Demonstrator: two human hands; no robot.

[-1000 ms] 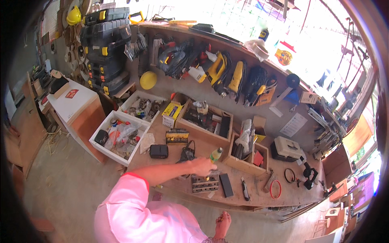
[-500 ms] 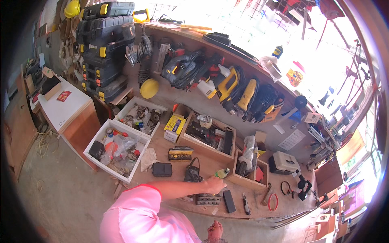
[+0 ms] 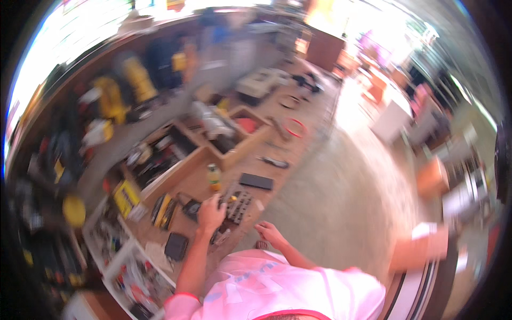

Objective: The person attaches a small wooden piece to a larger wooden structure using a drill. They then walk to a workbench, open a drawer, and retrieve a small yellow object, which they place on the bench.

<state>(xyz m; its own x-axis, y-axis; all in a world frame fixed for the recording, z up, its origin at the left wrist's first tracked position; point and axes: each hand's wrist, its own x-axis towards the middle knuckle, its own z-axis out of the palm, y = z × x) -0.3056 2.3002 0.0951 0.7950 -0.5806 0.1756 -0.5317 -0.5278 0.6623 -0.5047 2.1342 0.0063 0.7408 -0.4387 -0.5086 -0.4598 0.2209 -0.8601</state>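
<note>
My left hand (image 3: pixel 212 213) reaches over the bench beside a grey metal block with rows of holes (image 3: pixel 238 207). Blur smears its fingertips, so I cannot tell whether they touch the block. A small yellow piece (image 3: pixel 233 198) shows on the block. Just beyond the hand stands a small bottle (image 3: pixel 214 177) with yellowish-green contents. My right hand (image 3: pixel 270 234) hovers off the bench's front edge, its fingers curled; anything inside is hidden. Left of the block lie a dark tool with a loop (image 3: pixel 189 206), a yellow-and-black bit case (image 3: pixel 163 210) and a black pouch (image 3: pixel 176 246).
A black rectangular block (image 3: pixel 256 181), a dark-handled knife-like tool (image 3: pixel 274 162) and a red ring (image 3: pixel 295 127) lie along the bench. Wooden trays (image 3: pixel 200 160) hold tools behind. White bins (image 3: pixel 114 261) with loose parts sit at lower left. Concrete floor (image 3: pixel 325 208) stretches rightward.
My view has swung to the right, so the bench now runs diagonally. My left hand has drawn back from the bottle toward the holed metal block. The right forearm now shows more.
</note>
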